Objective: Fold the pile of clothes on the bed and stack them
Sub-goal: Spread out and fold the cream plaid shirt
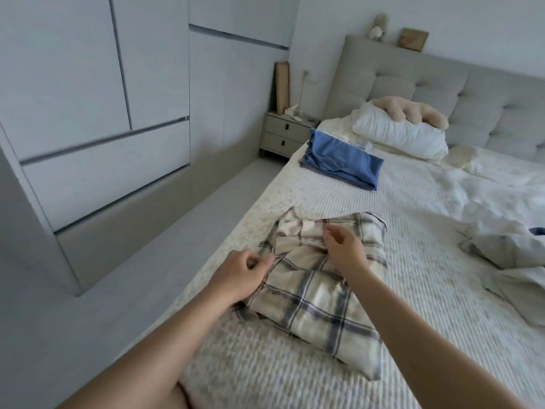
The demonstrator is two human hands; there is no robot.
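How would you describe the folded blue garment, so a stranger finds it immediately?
Start at the grey tufted headboard, then come down to the white pillow. The folded blue garment lies just in front of it, near the bed's left edge. It is the only blue item.

Both forearms are bare from the near edge of the view to the wrists, with no sleeve showing. The left hand (240, 271) and right hand (343, 246) are bare: no rings, watch or bracelets visible.
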